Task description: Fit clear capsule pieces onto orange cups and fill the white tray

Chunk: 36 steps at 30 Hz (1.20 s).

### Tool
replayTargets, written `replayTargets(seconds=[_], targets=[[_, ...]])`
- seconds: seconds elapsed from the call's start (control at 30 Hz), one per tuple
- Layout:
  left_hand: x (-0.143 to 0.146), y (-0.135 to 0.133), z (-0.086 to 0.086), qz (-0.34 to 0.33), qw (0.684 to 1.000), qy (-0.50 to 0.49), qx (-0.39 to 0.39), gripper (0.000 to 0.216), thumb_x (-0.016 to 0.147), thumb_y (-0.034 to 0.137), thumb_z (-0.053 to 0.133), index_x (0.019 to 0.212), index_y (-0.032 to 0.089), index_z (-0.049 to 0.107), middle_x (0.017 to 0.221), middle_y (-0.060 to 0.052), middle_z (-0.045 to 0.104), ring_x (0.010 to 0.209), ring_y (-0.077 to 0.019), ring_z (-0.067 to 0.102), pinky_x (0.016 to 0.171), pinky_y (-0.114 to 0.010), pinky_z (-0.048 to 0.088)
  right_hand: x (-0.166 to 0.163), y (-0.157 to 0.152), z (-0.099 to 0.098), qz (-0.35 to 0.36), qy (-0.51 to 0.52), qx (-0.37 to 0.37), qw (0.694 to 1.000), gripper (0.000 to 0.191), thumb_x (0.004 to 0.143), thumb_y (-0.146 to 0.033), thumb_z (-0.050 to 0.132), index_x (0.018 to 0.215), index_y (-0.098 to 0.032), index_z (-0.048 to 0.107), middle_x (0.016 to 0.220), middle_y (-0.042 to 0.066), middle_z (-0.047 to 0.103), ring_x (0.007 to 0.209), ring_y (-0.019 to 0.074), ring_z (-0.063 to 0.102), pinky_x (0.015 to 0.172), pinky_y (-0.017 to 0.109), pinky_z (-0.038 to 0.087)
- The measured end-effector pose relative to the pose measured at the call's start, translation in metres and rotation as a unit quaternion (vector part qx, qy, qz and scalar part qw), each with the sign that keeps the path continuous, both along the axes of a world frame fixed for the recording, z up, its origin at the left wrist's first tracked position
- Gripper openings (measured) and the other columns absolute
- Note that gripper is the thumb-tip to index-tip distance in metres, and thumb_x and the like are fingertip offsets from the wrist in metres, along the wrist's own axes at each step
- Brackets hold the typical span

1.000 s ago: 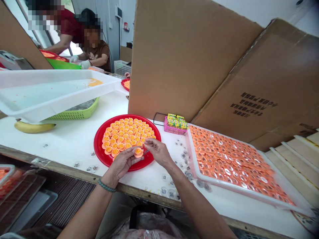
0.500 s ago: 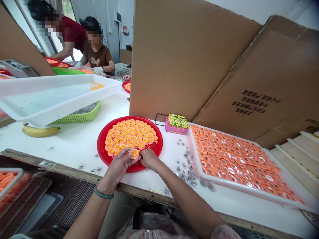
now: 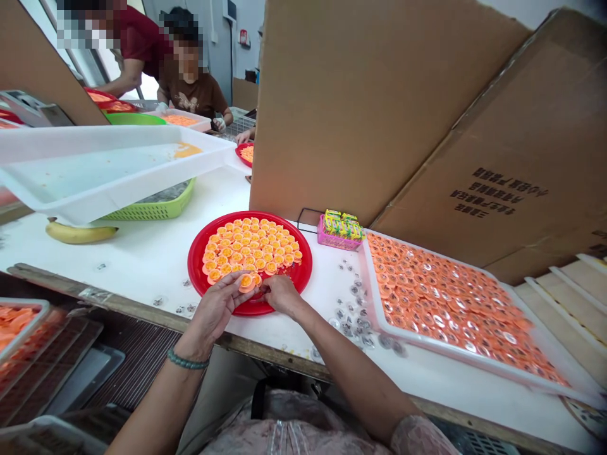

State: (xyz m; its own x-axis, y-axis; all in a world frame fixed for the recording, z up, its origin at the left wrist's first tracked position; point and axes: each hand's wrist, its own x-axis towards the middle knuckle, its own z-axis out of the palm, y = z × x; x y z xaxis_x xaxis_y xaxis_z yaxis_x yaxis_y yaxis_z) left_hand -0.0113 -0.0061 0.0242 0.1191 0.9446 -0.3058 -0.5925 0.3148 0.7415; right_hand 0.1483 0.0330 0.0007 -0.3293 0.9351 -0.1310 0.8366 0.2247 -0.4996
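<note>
My left hand [image 3: 215, 303], with a beaded bracelet on its wrist, pinches a small round orange piece with a yellow-orange centre [image 3: 246, 282] over the near edge of a red round tray [image 3: 306, 278]. Just behind that piece is a second one, and I cannot tell whether it is held too. Bent and closed, the fingers of my right hand [image 3: 283, 294] are close beside, low over the tray; their tips are hidden from me. Many similar orange pieces [image 3: 246, 243] lie in rows across the tray.
A white tray of orange pieces with clear tops [image 3: 441, 303] is at right, beside scattered clear bits [image 3: 351, 322]. Tall cardboard [image 3: 341, 114] stands behind a pink basket [image 3: 339, 240]. At left are a banana [image 3: 80, 234] and a white tub [image 3: 95, 170]. Two people work beyond.
The view has shifted slightly, so the table sits a little higher. My left hand's piece has moved left, away from my right hand, and a second piece shows beside it.
</note>
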Motion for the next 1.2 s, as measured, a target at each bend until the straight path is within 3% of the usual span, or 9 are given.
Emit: replayTargets(seconds=[0.33,0.5,0.67,0.77,0.87,1.07,1.13,1.2], targets=[[0.011,0.0,-0.001,-0.002,1.0,-0.022,-0.005,0.009,0.082,0.01,0.053,0.083,0.012,0.062,0.094,-0.009,0.067,0.089,-0.0213,0.066,0.084,-0.04,0.056,-0.002,-0.003,0.006,0.07,-0.029,0.005,0.997,0.008,0.067,-0.016,0.058,0.064,-0.017,0.066,0.062,0.003,0.065,0.057,0.0157,0.056,0.05,0.022,0.033],[0.01,-0.001,0.0,0.028,0.999,-0.016,-0.018,0.008,0.082,0.008,0.054,0.084,0.014,0.06,0.093,-0.008,0.067,0.087,-0.0201,0.066,0.082,-0.039,0.056,0.003,-0.001,0.0,0.074,0.045,-0.001,0.996,0.012,0.064,-0.012,0.057,0.069,-0.016,0.067,0.062,0.0,0.065,0.057,0.0127,0.056,0.05,0.02,0.034],[0.013,-0.002,0.0,0.042,0.999,-0.006,-0.019,0.013,0.081,0.01,0.055,0.089,0.011,0.065,0.101,-0.011,0.066,0.092,-0.021,0.065,0.085,-0.036,0.054,0.012,0.002,-0.007,0.018,0.151,-0.013,0.988,0.017,0.062,-0.008,0.057,0.072,-0.015,0.068,0.065,0.0,0.067,0.061,0.0132,0.06,0.056,0.021,0.041],[0.018,-0.001,-0.004,0.034,0.999,-0.011,-0.014,0.013,0.08,0.013,0.057,0.087,0.01,0.067,0.1,-0.013,0.067,0.092,-0.022,0.064,0.084,-0.035,0.054,0.019,0.003,0.003,-0.044,0.231,-0.018,0.972,0.008,0.064,-0.014,0.061,0.07,-0.014,0.067,0.065,0.001,0.066,0.06,0.0127,0.059,0.057,0.021,0.044],[0.026,0.0,-0.006,0.019,1.0,-0.006,-0.022,0.016,0.08,0.012,0.055,0.089,0.01,0.067,0.097,-0.012,0.068,0.09,-0.0212,0.065,0.081,-0.033,0.055,0.023,0.0,0.024,-0.055,0.292,-0.01,0.955,0.011,0.068,-0.024,0.065,0.073,-0.014,0.066,0.068,0.0,0.065,0.06,0.0116,0.058,0.056,0.021,0.046],[0.044,0.001,-0.006,-0.016,0.999,-0.049,-0.018,0.018,0.081,0.006,0.049,0.085,0.011,0.066,0.095,-0.01,0.067,0.089,-0.0187,0.064,0.083,-0.033,0.054,0.022,-0.01,0.056,0.063,0.196,0.081,0.975,0.016,0.073,-0.01,0.058,0.078,-0.018,0.07,0.08,0.002,0.068,0.074,0.0127,0.061,0.07,0.023,0.047],[0.046,0.001,-0.006,-0.017,0.998,-0.065,-0.019,0.017,0.082,0.006,0.049,0.083,0.011,0.065,0.095,-0.01,0.067,0.09,-0.0186,0.064,0.086,-0.034,0.054,0.026,-0.012,0.058,0.049,0.203,0.104,0.972,0.017,0.076,-0.012,0.057,0.081,-0.019,0.071,0.085,0.003,0.07,0.08,0.0143,0.063,0.076,0.026,0.047],[0.046,0.0,-0.006,-0.013,0.996,-0.084,-0.024,0.015,0.082,0.006,0.051,0.083,0.011,0.065,0.095,-0.01,0.067,0.09,-0.0193,0.064,0.089,-0.037,0.053,0.036,-0.013,0.056,-0.014,0.237,0.117,0.964,0.017,0.079,-0.017,0.056,0.085,-0.02,0.071,0.088,0.003,0.071,0.083,0.0158,0.063,0.079,0.028,0.048]])
